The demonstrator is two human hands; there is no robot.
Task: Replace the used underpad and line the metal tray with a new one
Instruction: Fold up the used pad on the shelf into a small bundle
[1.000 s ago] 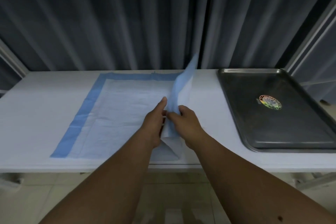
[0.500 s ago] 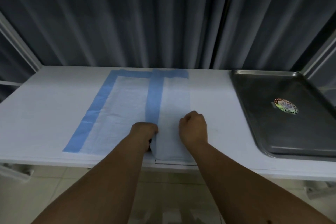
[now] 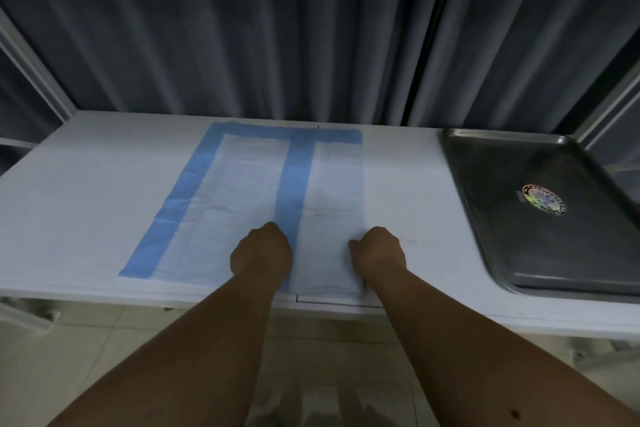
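Both curled hands, left hand and right hand, rest on the folded underpad; grip indeterminate; metal tray at three o'clock.

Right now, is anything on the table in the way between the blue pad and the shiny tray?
Nothing visible: only bare white table lies between the underpad and the metal tray.

Bare table lies between underpad and metal tray
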